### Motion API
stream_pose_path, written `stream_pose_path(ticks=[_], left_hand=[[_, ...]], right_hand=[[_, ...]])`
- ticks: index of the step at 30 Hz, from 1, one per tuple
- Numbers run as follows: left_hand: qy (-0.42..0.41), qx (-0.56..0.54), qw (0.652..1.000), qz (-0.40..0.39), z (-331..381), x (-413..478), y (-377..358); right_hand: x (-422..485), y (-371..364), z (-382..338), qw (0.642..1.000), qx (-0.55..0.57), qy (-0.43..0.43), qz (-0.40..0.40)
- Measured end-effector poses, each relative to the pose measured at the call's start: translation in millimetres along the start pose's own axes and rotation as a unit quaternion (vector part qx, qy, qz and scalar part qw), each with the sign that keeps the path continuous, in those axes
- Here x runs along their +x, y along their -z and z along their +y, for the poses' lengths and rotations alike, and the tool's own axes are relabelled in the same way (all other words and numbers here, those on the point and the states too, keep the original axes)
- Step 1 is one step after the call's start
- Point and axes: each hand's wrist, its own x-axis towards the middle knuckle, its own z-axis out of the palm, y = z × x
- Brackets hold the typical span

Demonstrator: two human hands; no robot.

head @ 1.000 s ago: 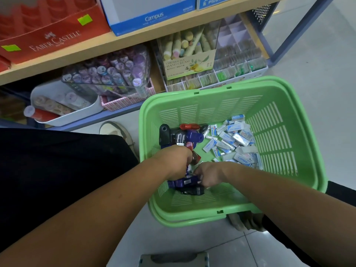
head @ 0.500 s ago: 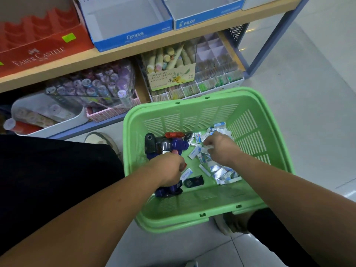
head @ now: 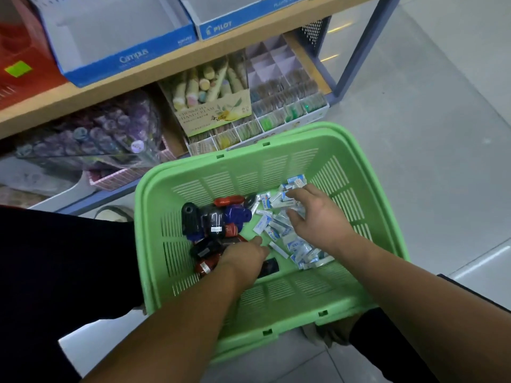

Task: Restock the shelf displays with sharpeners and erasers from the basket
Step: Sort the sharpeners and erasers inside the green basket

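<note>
In the head view, a green basket (head: 304, 308) is sitting on the pale floor (head: 428, 161), filling the centre and lower middle of the frame just in front of a low shelf (head: 166, 70). Dark red, blue and black sharpeners (head: 215, 219) are lying heaped on the left part of the basket floor. White-and-blue wrapped erasers (head: 261, 225) are lying scattered on the right part, touching one another.

The left hand (head: 243, 258) is lying down among the nearest sharpeners, its back turned up and one finger pointing toward the erasers. Its other fingers are hiding beneath it, so I cannot tell whether it is holding anything. The right hand (head: 318, 217) is hovering over the eraser pile with fingers spread wide, the fingertips (head: 290, 193) touching the top packets and gripping nothing.

Along the top of the frame, a blue Campus box (head: 124, 56) and a blue Pilot box (head: 221, 26) are standing side by side on the shelf board. Beneath it, at upper centre, a hand cream display (head: 213, 106) is standing beside a divided tray (head: 290, 100) of small items. At middle left, a clear case of purple pens (head: 96, 134) is leaning.
</note>
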Motion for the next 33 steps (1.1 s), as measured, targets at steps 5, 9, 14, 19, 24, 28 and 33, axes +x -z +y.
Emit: stream_pose_path(ticks=[5,9,14,19,24,28,33], left_hand=[[-0.021,0.048,0.999,-0.002,-7.7,3.1,-1.2],[-0.033,0.001,0.999,-0.015,-9.8,-0.1,-2.1],[0.056,-0.252,0.956,0.138,-2.6,-5.0,32.2],[0.041,-0.585,0.797,0.145,20.0,3.4,57.2],[0.089,-0.471,0.858,0.182,-12.9,-17.7,34.4],[0.149,-0.454,0.852,0.215,-38.9,-38.6,27.2],[0.171,-0.445,0.867,0.147,-56.0,-56.6,22.2]], right_hand=[[4.3,7.3,-3.4,0.989,0.111,-0.085,-0.053],[7.8,7.1,5.5,0.981,0.127,-0.121,-0.081],[17.4,16.5,-8.1,0.982,0.153,-0.108,0.026],[20.7,30.5,-27.8,0.986,0.08,-0.055,0.133],[21.0,19.8,-40.7,0.994,0.044,-0.057,0.085],[22.3,-15.3,-50.1,0.986,0.063,-0.113,-0.109],[12.0,-55.5,-52.8,0.948,0.073,-0.125,-0.283]])
